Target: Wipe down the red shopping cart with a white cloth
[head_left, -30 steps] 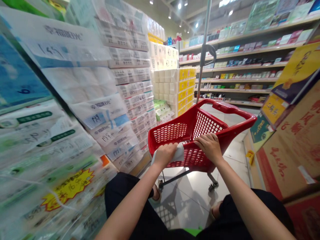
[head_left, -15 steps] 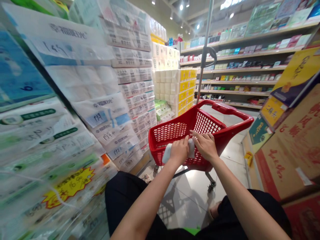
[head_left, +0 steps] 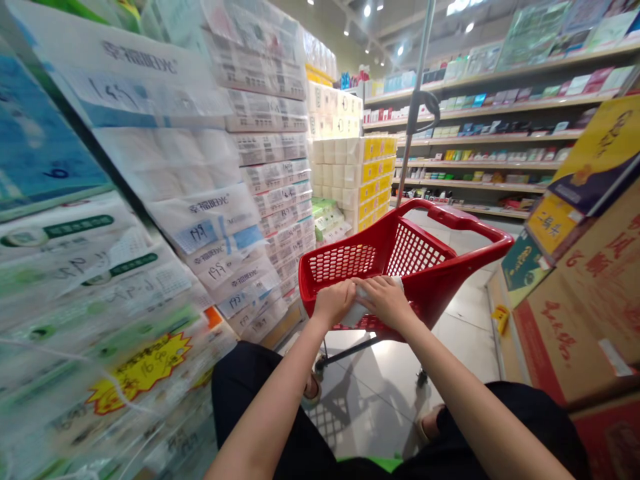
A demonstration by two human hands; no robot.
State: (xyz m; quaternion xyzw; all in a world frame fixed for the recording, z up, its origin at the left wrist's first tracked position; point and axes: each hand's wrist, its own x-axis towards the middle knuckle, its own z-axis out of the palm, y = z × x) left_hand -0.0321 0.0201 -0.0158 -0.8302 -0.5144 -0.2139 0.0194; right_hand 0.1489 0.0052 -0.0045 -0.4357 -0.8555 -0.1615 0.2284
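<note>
A red plastic shopping cart (head_left: 430,283) with perforated sides stands in front of me, its handle at the far right end. My left hand (head_left: 334,301) is closed over the near rim, fingers curled; whether it also pinches the cloth is hidden. Just to its right, my right hand (head_left: 385,299) is wrapped over the same rim with a white cloth (head_left: 358,312) under its palm and fingers. The cloth shows on both sides of that hand. My two hands nearly touch at the fingertips.
Stacked packs of tissue paper (head_left: 210,220) rise close on the left, and cardboard boxes (head_left: 590,293) stand close on the right. Behind the cart are more paper rolls (head_left: 340,173), a metal pole (head_left: 413,120) and stocked shelves (head_left: 480,140). The cart's wheels (head_left: 423,379) rest on the tiled floor.
My left hand has moved left along the rim. My right hand has come down left onto the cloth, which earlier lay under my left hand. My left foot now shows beside the cart.
</note>
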